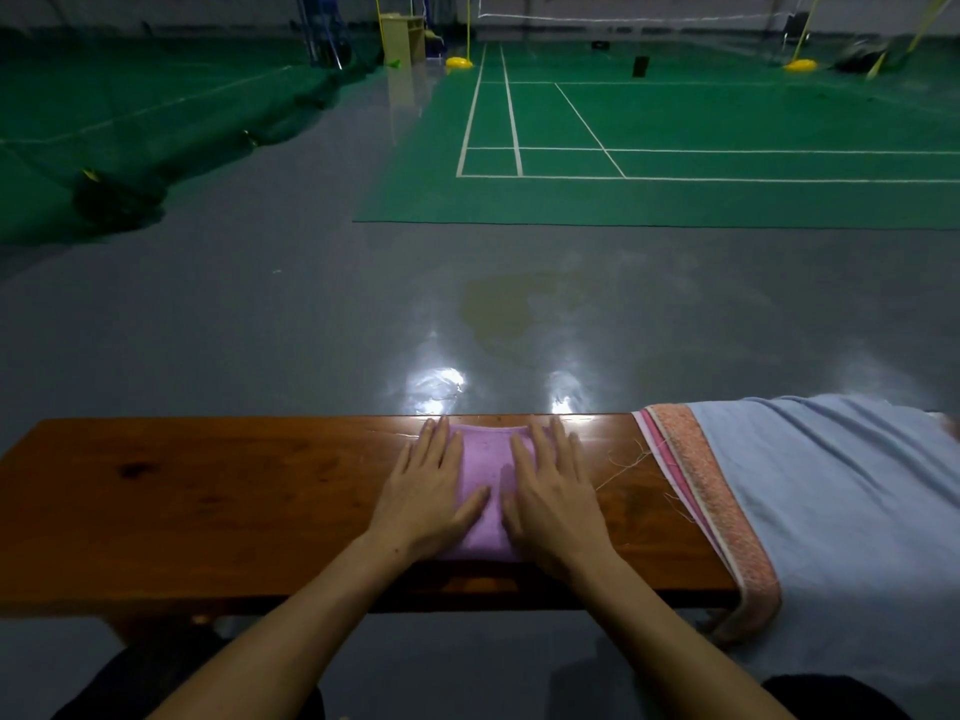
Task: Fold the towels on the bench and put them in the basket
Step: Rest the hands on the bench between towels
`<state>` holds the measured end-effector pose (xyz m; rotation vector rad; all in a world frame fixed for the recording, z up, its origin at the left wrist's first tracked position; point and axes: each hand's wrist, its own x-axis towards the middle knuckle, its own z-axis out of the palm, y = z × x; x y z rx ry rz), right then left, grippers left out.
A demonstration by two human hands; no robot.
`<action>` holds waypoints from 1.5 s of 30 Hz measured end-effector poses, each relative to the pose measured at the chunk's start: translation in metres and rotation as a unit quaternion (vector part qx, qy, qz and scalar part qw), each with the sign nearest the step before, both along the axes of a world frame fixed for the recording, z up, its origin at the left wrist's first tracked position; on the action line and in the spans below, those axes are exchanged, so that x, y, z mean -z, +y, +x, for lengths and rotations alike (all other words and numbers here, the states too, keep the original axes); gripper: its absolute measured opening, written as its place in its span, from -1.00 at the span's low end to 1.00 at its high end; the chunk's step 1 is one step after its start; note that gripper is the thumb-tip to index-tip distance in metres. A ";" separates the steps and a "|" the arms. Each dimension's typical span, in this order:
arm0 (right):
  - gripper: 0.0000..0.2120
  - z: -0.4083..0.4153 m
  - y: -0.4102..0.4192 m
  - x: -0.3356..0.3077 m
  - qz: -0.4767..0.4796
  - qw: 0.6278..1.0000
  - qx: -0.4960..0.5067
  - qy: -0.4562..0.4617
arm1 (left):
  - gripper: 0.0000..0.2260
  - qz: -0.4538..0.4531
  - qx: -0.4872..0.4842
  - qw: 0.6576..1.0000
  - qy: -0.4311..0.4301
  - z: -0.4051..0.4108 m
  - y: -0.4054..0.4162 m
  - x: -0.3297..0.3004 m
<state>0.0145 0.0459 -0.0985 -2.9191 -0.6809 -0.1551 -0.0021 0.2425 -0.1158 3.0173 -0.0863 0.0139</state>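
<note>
Two flat hands, left hand (428, 491), right hand (553, 491), pressing folded pink towel (485, 470)

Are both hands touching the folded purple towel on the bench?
Touching. The head view shows the left hand and right hand lying flat with straight fingers on the purple towel.

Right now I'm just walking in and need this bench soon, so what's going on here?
A person is folding towels on the wooden bench. The left hand and the right hand both press flat on a small folded purple towel at the middle. A pile of unfolded towels, light blue on top with pink edges beneath, drapes over the bench's right end. No basket is in view.
</note>
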 end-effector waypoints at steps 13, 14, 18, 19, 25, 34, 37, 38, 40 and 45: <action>-0.70 -0.022 -0.056 -0.025 0.298 0.943 0.040 0.145 | -0.63 -0.267 0.088 0.957 -0.069 -0.040 0.046 -0.032; -0.70 -0.024 -0.056 -0.026 0.289 0.947 0.016 0.143 | -0.64 -0.279 0.104 0.954 -0.044 -0.044 0.047 -0.034; -0.53 -0.029 -0.065 -0.026 0.187 0.971 -0.076 0.128 | -0.55 -0.229 0.143 0.963 -0.025 -0.054 0.052 -0.033; -0.39 -0.027 -0.068 -0.023 0.144 0.978 -0.095 0.118 | -0.52 -0.209 0.147 0.966 -0.029 -0.055 0.054 -0.033; -0.31 -0.018 -0.075 -0.004 0.034 0.988 -0.144 0.042 | -0.50 -0.126 0.164 0.977 -0.045 -0.053 0.060 -0.033; -0.40 -0.010 -0.076 -0.004 0.017 0.988 -0.144 0.045 | -0.57 -0.086 0.185 0.977 -0.060 -0.042 0.062 -0.035; -0.43 -0.007 -0.075 -0.007 0.050 0.988 -0.131 0.063 | -0.62 -0.100 0.180 0.976 -0.071 -0.039 0.061 -0.037; -0.44 -0.007 -0.075 -0.008 0.066 0.988 -0.124 0.067 | -0.63 -0.105 0.174 0.976 -0.072 -0.038 0.060 -0.037; -0.48 -0.006 -0.074 -0.009 0.100 0.986 -0.109 0.076 | -0.66 -0.133 0.158 0.976 -0.070 -0.036 0.061 -0.037; -0.54 -0.005 -0.073 -0.012 0.161 0.978 -0.080 0.102 | -0.72 -0.202 0.130 0.970 -0.046 -0.037 0.062 -0.040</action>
